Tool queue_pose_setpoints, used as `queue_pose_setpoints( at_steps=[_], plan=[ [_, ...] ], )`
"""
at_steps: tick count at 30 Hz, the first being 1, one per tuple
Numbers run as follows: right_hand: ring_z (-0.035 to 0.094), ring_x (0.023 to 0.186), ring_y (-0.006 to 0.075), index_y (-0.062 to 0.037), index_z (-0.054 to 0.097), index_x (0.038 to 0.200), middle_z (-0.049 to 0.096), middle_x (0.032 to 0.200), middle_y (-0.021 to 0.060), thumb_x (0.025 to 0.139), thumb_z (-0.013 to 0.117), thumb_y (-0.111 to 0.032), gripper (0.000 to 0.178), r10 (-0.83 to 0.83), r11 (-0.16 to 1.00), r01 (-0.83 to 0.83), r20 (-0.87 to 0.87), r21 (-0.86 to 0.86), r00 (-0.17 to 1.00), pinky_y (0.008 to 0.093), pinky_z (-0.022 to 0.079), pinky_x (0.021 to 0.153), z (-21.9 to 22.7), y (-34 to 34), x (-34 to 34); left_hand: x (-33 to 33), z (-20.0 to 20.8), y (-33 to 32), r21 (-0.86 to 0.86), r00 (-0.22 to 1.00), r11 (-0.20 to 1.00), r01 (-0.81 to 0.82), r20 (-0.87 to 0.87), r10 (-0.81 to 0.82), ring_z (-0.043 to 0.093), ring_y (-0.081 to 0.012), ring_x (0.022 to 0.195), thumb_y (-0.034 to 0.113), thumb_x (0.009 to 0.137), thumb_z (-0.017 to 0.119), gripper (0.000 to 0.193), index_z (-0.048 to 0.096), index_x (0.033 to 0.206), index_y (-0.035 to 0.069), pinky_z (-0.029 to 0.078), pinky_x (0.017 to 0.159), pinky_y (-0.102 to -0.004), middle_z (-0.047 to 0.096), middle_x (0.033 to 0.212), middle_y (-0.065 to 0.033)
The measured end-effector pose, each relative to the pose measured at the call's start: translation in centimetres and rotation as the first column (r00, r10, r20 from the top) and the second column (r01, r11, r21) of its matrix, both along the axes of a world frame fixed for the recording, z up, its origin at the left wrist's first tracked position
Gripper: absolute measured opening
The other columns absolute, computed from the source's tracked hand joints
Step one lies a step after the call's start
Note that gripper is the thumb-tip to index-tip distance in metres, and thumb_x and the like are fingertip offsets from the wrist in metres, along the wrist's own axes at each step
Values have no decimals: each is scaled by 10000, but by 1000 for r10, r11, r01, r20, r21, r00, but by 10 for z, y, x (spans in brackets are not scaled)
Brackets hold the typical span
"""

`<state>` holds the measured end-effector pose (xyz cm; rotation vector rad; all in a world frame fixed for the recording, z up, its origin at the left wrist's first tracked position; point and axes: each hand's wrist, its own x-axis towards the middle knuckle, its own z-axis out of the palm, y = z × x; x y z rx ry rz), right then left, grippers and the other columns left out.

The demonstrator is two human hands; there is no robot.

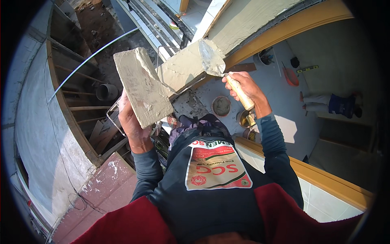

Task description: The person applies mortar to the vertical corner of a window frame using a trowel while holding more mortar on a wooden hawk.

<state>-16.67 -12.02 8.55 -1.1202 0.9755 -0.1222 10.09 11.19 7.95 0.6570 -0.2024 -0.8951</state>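
Reaching forward, the left hand point(132, 121) grips a mortar-coated slab point(143, 87) that hides most of its fingers; the right hand point(247, 88) is wrapped around a trowel point(213, 61), blade over a mortared wall top point(178, 68), contact hard to judge.

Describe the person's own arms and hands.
The left sleeve and right sleeve are long, dark blue-grey and creased, with plain, unmarked cloth, ending near the wrists. The left hand and right hand are bare, without gloves.
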Motion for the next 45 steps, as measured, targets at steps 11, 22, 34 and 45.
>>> queue_pose_setpoints(
  at_steps=[11, 22, 34, 45],
  plan=[
    [528, 474, 94, 23, 607, 1030, 562, 722, 45, 990, 516, -279, 319, 188, 971, -197, 75, 136, 979, 238, 413, 361, 10, 38, 23, 1, -8, 7, 27, 998, 998, -65, -25, 66, 641, -278, 1108, 139, 957, 440, 465, 422, 1386, -40, 536, 943, -418, 576, 1286, -187],
    [518, 475, 83, -10, 609, 993, 563, 716, 28, 999, 511, -325, 331, 1, 1000, -1, -8, -3, 1000, 223, 417, 379, -8, 7, -17, -3, -4, 8, 152, 997, 985, -78, 40, 73, 642, -249, 1104, 76, 911, 427, 504, 403, 1400, -43, 533, 934, -358, 572, 1290, -178],
    [545, 489, 109, 15, 600, 1000, 564, 736, 52, 1001, 488, -325, 359, -55, 994, 52, 30, 100, 998, 239, 436, 377, 15, 38, -48, -6, -11, 9, 68, 1000, 998, -4, -13, 5, 643, -281, 1088, 115, 956, 439, 437, 440, 1362, -45, 537, 930, -411, 588, 1261, -186],
    [526, 467, 103, 14, 609, 1023, 564, 731, 44, 998, 521, -318, 344, 131, 943, -160, 118, 291, 984, 236, 417, 366, -2, 47, 7, -4, -4, 8, 29, 999, 999, 29, -36, -28, 649, -278, 1094, 108, 965, 416, 436, 427, 1380, -28, 551, 920, -404, 588, 1270, -181]
  ],
)
